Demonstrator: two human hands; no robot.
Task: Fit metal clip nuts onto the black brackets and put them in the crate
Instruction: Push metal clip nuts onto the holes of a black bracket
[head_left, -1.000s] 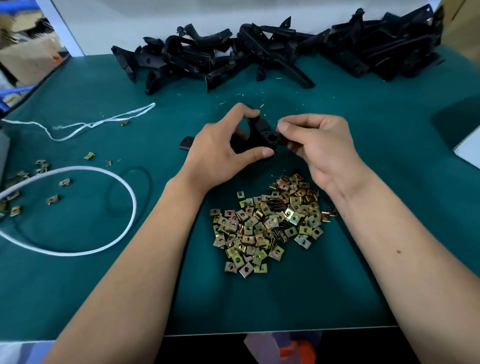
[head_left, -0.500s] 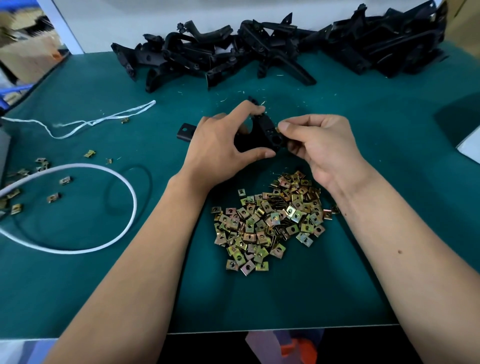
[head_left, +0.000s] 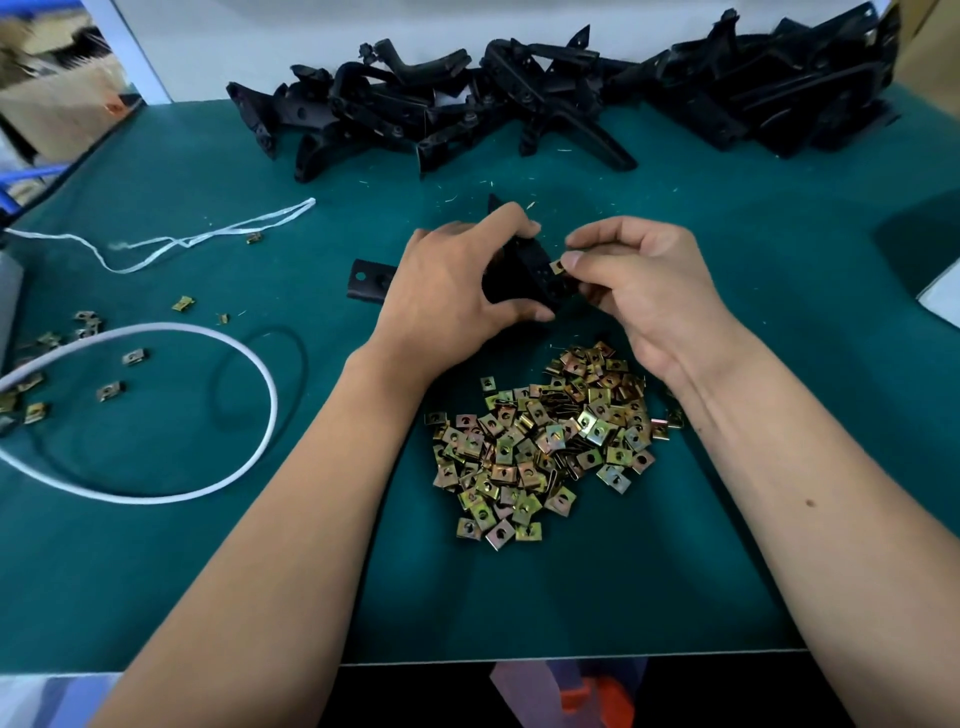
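My left hand (head_left: 457, 291) grips a black bracket (head_left: 535, 275) just above the green table, fingers over its top and thumb under it. One flat end of the bracket (head_left: 366, 280) sticks out to the left of that hand. My right hand (head_left: 639, 280) pinches a small brass-coloured clip nut (head_left: 557, 266) between thumb and forefinger, right at the bracket's right edge. A heap of clip nuts (head_left: 545, 441) lies on the table just below both hands. A crate does not appear in this view.
A long pile of black brackets (head_left: 545, 109) runs along the table's far edge. At left lie a white cord loop (head_left: 208, 478), a white string (head_left: 208, 239), a black ring (head_left: 260, 384) and several stray clip nuts (head_left: 109, 389). A cardboard box (head_left: 57, 109) stands far left.
My left hand has turned the bracket a little and shifted its fingers on it. The clip nut in my right hand now shows at the bracket's right edge.
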